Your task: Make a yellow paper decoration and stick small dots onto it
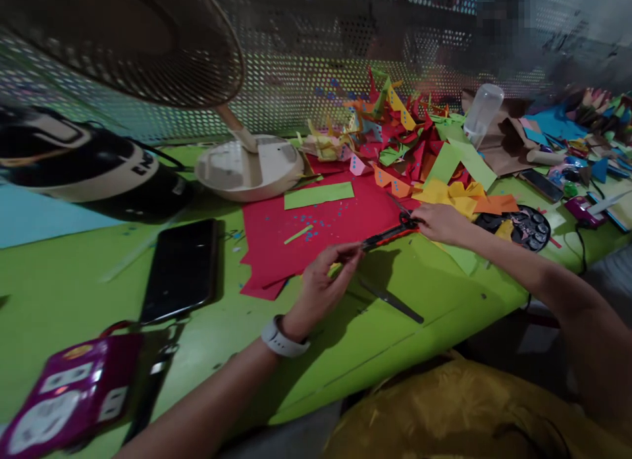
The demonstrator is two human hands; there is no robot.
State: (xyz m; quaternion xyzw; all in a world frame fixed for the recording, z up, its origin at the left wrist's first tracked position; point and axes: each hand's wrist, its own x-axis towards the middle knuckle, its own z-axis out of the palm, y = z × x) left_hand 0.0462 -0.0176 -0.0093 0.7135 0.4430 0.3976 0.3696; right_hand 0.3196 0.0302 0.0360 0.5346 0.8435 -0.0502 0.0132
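My left hand (328,278), with a pale watch on its wrist, pinches the near end of a narrow dark strip with a red edge (385,236). The strip runs across to my right hand (437,222). Closed around black scissors (407,219), my right hand is at the strip's far end; its fingers partly hide the handles. Whether strip and scissors touch I cannot tell. Under and behind both hands lie red paper sheets (355,212), bearing a green paper rectangle (319,195), a thin green strip (299,234) and scattered blue dots. A dark flat blade-like piece (395,302) rests nearer me.
On the green table (237,373) are a phone (180,268), a purple case (74,386) and a fan base (254,172). A dark bottle-like object (93,162) lies left. Behind are colourful folded papers (395,130), a plastic bottle (484,110) and a round black tray (526,227).
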